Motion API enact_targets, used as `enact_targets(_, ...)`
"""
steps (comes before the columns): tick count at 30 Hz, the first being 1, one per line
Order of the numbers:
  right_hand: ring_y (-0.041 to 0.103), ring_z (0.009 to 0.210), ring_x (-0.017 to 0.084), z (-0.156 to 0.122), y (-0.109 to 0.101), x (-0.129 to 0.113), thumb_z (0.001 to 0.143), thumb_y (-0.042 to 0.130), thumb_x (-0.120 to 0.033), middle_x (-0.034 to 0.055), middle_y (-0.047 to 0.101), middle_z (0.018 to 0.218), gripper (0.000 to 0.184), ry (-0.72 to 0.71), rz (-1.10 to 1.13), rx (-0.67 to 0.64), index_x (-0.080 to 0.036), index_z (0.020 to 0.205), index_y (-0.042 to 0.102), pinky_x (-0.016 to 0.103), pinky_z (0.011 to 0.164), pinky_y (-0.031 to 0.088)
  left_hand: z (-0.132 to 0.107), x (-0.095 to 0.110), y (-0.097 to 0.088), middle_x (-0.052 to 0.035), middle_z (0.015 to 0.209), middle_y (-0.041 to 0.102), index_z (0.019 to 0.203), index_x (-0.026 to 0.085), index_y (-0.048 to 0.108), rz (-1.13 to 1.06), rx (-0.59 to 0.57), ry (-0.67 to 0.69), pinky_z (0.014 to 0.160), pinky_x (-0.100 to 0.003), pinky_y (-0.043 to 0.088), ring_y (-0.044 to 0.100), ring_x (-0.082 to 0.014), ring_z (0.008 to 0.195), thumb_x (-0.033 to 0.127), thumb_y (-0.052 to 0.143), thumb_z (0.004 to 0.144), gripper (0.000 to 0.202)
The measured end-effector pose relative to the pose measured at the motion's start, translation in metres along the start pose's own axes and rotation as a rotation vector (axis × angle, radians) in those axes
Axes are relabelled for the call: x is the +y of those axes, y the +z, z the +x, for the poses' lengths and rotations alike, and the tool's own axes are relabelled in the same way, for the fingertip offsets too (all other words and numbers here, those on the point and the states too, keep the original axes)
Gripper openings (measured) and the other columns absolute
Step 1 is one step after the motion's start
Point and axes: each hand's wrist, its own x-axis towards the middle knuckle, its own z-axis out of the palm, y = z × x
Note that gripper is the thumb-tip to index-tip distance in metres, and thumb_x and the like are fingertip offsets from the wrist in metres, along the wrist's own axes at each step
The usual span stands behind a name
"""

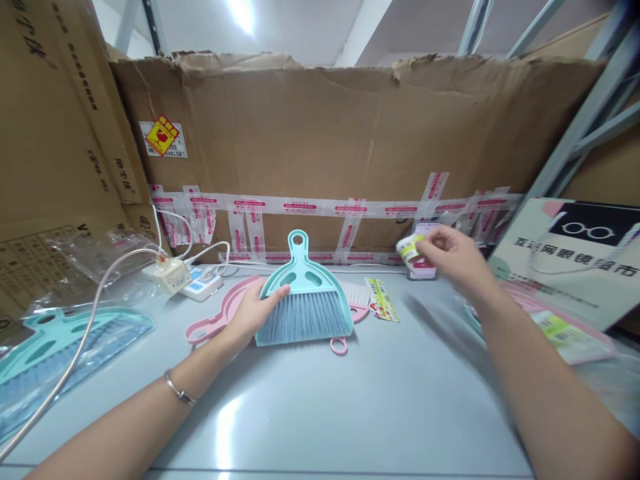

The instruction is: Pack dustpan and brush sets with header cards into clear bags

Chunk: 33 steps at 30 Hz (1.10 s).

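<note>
**Evidently steadying a teal set, tag pinched at the far right**

The left hand [255, 308] lies flat and open on the teal dustpan [300, 267], mid-table, its fingers touching the soft grey-blue brush [303, 317] nested inside. The right hand [450, 257] pinches a small label [407, 248], white and green, apparently paper. Joining the two looks to call for bringing the label left. A glossy pink dustpan [220, 313] lies beneath, on the smooth grey table [350, 400].

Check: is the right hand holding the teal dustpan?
No, the right hand pinches a small white-green label; the left hand holds the teal dustpan.
</note>
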Motion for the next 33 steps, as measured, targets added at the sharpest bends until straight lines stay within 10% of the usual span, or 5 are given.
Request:
enact_targets(5, 0.050, 0.045, 0.006, -0.048, 0.047, -0.051, 0.058, 0.072, -0.031, -0.0080, 0.053, 0.053, 0.033, 0.012, 0.831, -0.327, -0.021, 0.059, 0.041, 0.017, 0.042, 0.040, -0.002, -0.002, 0.005, -0.0061, 0.105, 0.067, 0.102, 0.019, 0.062, -0.197, 0.003, -0.074, 0.077, -0.030, 0.047, 0.061, -0.0239, 0.097, 0.046, 0.066, 0.069, 0.043)
enact_targets(11, 0.059, 0.040, 0.012, -0.094, 0.103, -0.053, 0.068, 0.068, -0.043, -0.0080, 0.059, 0.051, 0.037, 0.154, 0.759, -0.594, -0.023, 0.072, 0.036, 0.018, 0.034, 0.043, -0.005, -0.001, 0.007, -0.0066, 0.080, 0.070, 0.088, 0.015, 0.062, -0.379, -0.140, -0.150, 0.063, -0.030, 0.050, 0.065, -0.0212, 0.072, 0.046, 0.070, 0.067, 0.038)
enact_targets(24, 0.065, 0.052, 0.014, -0.088, 0.112, -0.034, 0.074, 0.062, -0.047, -0.0041, 0.062, 0.060, 0.034, 0.082, 0.391, -0.257, -0.022, 0.075, 0.038, 0.023, 0.047, 0.053, -0.006, 0.007, 0.005, -0.0086, 0.091, 0.071, 0.098, 0.020, 0.060, -0.686, -0.095, -0.258, 0.074, -0.036, 0.054, 0.068, -0.0249, 0.083, 0.049, 0.064, 0.073, 0.039)
enact_targets(33, 0.064, 0.052, 0.014, -0.086, 0.115, -0.030, 0.071, 0.066, -0.044, -0.0042, 0.062, 0.058, 0.034, 0.092, 0.447, -0.227, -0.022, 0.072, 0.040, 0.027, 0.052, 0.055, -0.005, 0.004, 0.005, -0.0083, 0.100, 0.069, 0.097, 0.018, 0.058, -0.344, -0.108, -0.059, 0.074, -0.035, 0.053, 0.065, -0.0251, 0.089, 0.031, 0.077, 0.058, 0.045)
